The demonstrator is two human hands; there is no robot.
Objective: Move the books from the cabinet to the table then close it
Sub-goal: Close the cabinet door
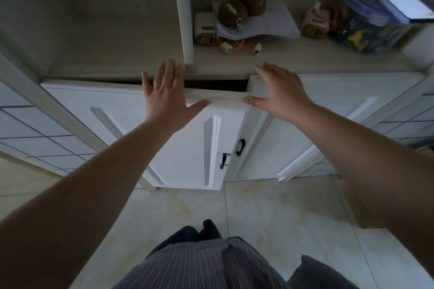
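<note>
Hands did the work at the white cabinet (352, 110): both were spread flat, fingers released and extended, gripping nothing. The left hand (164, 95) lay with its palm against the upper part of the left door (187, 148), fingertips reaching up to the edge of the shelf (117, 54) above, thumb stretched rightward along the door's top edge; a ring (156, 86) showed on 1 finger. The right hand (279, 89) pressed at the top corner of the right door (253, 129), its thumb pointing left along the same top edge, so the 2 thumbs pointed toward each other without touching. The left door stood ajar, swung out toward the person, and a dark gap (216, 83) showed behind its top edge between the hands. 2 black handles (231, 153) sat close together where the doors met. No books could be seen in that gap; the inside was too dark to tell what it held. On the open shelf above lay small clutter (234, 16), and at the far right a blue book (399, 0) rested atop a clear container (366, 26). Below, pale floor tiles (270, 218) and striped grey trousers (211, 265).
</note>
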